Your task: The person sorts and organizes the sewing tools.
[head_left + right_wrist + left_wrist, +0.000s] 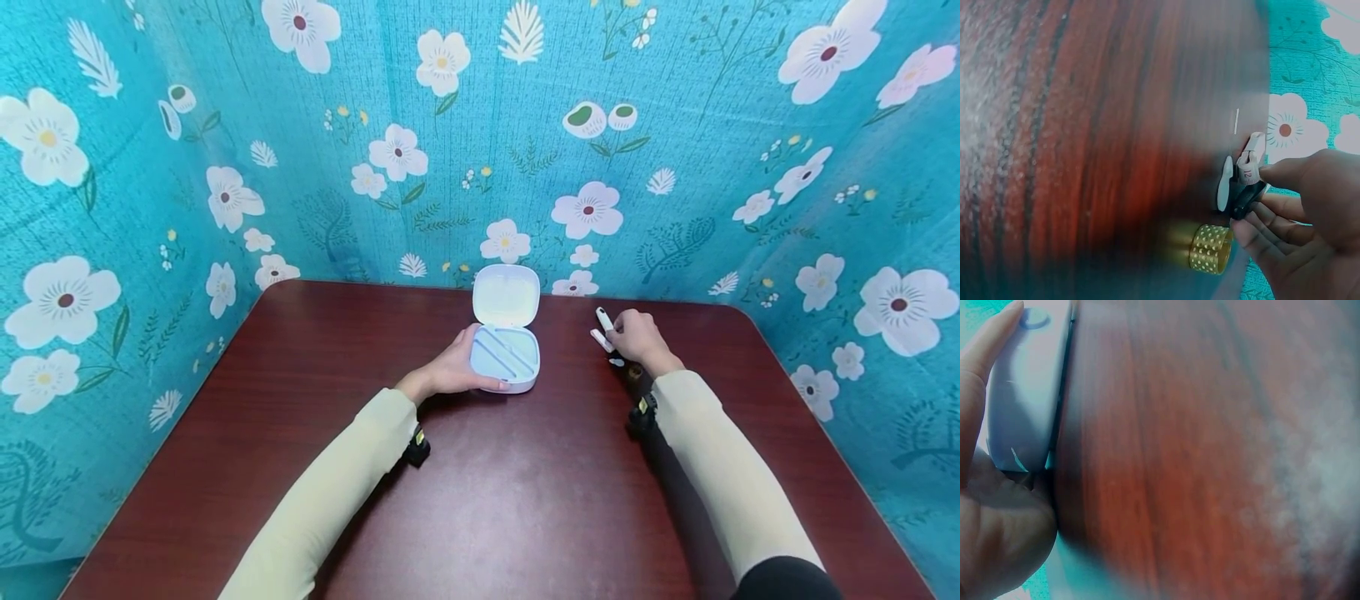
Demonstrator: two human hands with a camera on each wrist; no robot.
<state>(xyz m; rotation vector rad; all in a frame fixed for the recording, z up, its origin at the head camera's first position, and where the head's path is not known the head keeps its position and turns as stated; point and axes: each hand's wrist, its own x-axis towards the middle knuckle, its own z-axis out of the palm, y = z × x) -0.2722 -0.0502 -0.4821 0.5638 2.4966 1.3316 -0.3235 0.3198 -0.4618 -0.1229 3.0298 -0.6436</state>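
Note:
A white case (524, 384) stands with its lid (506, 293) raised, showing a pale blue divided inside. My left hand (453, 365) grips its left side, thumb along the front wall (1029, 394). To the right, my right hand (636, 335) has its thumb and fingertips close together at a cluster of small things. The thumb tip is right at a rolled white measuring tape (1249, 170) marked 12, and fingers reach a black piece (1249, 200). I cannot tell which piece is pinched. A slim white piece (603, 319) lies beyond.
A gold dimpled thimble (1210, 249) and a white oval piece (1225, 184) lie close to the right hand. The dark red wooden table (517, 483) ends at the back and sides against blue floral cloth (465, 150).

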